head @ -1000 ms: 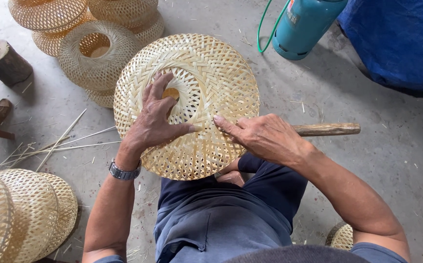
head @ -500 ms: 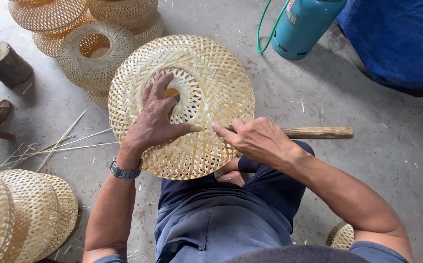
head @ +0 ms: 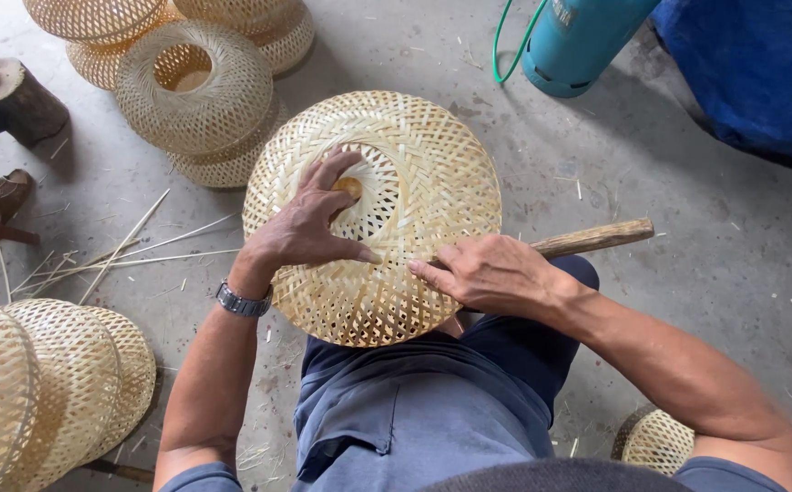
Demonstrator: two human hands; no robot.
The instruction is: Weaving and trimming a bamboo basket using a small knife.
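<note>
- Left hand [head: 309, 228] lies spread flat on the woven bamboo dome [head: 373, 214], fingers [head: 337, 169] splayed, fingertips reaching the hole at its crown, thumb pointing right.
- Right hand [head: 487, 273] is closed round a wooden-handled tool [head: 587, 240], its tip pressed against the weave just beside the left thumb.
- The dome sits on the person's lap, above the concrete floor [head: 669, 228].
- A wristwatch [head: 243, 301] sits on the left wrist.
- More woven baskets [head: 195, 91] are stacked at the floor's far-left corner, others [head: 50, 383] near-left.
- A teal gas cylinder [head: 578, 41] stands at the far edge, loose bamboo strips [head: 122, 255] lying left.
</note>
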